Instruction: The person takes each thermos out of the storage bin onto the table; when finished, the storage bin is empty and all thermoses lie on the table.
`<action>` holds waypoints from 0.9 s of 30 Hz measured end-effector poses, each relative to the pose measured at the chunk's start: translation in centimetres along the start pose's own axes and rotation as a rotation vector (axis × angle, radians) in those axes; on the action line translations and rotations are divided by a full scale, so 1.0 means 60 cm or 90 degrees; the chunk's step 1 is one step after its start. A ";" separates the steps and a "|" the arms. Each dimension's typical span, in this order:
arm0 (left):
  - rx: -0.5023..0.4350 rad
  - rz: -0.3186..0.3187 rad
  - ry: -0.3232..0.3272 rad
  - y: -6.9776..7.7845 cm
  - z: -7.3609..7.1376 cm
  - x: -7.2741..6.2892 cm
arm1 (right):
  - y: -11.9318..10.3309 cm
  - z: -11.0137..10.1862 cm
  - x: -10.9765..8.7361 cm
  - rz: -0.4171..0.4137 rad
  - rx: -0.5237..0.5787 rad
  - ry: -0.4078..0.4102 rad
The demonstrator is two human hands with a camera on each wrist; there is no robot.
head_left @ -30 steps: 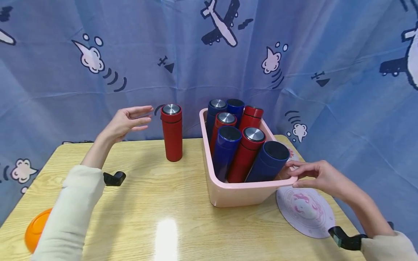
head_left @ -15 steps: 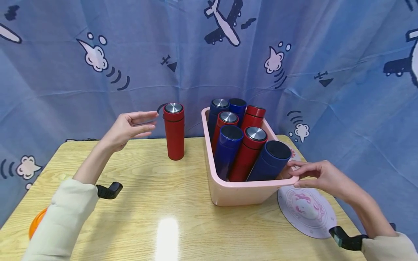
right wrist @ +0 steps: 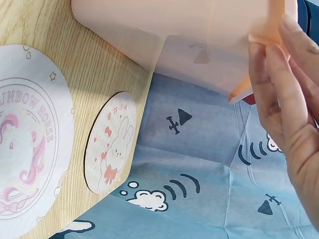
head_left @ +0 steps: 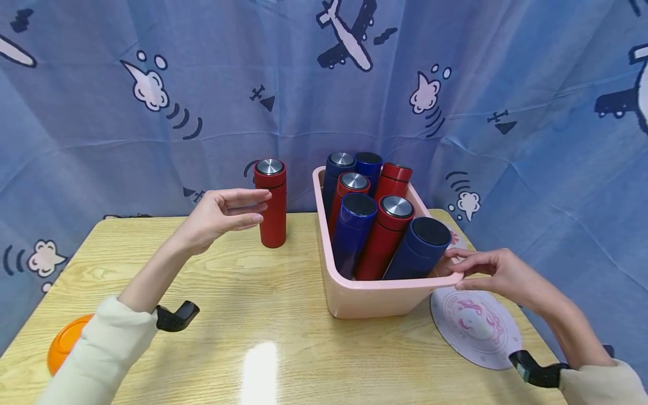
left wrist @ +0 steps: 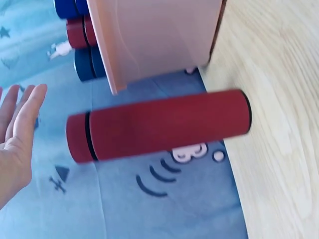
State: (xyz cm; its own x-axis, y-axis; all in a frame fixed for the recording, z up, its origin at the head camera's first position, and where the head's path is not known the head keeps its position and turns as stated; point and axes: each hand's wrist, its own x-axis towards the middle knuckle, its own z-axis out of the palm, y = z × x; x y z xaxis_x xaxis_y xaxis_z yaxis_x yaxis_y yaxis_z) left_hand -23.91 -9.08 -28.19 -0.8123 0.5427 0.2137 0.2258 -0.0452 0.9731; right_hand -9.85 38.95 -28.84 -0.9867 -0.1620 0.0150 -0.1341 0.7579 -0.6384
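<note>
A red thermos flask [head_left: 275, 219] with a silver-topped lid stands upright on the table, left of a pink bin [head_left: 372, 301]. My left hand [head_left: 217, 216] hovers beside the flask, fingers extended and thumb apart. It covers part of the flask in the head view, but in the left wrist view a gap lies between the left hand [left wrist: 17, 142] and the flask's lid end [left wrist: 77, 138]. At the bin's front right corner, my right hand [head_left: 493, 271] pinches the rim. Several flasks fill the bin, among them a blue flask [head_left: 353, 233] and a red flask [head_left: 387, 236].
An orange dish [head_left: 68, 340] lies at the table's left, partly behind my left sleeve. Right of the bin is a round mat [head_left: 476, 323] with a pink horse print. Another round mat [right wrist: 112, 144] shows a rabbit. A blue patterned curtain [head_left: 223, 84] hangs behind the table.
My left hand has moved right and slightly down, closer to the standing red flask. The right hand stays on the bin's rim, and the flasks have not moved.
</note>
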 end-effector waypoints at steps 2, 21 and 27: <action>0.011 0.006 -0.008 0.001 0.011 -0.003 | 0.001 0.001 0.001 -0.007 -0.006 0.003; -0.052 0.013 -0.102 -0.007 0.110 0.009 | -0.004 0.002 0.003 0.016 0.002 -0.015; -0.061 0.022 -0.129 -0.016 0.140 0.028 | -0.001 0.002 0.000 0.006 0.011 -0.006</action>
State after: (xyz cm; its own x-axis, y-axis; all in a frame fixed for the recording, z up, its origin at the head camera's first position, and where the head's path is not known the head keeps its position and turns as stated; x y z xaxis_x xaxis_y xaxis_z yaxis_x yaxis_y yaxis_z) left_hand -21.00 -1.09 -29.50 -0.6778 0.6966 0.2352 0.1920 -0.1412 0.9712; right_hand -9.81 38.82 -28.91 -0.9870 -0.1604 0.0023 -0.1232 0.7487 -0.6514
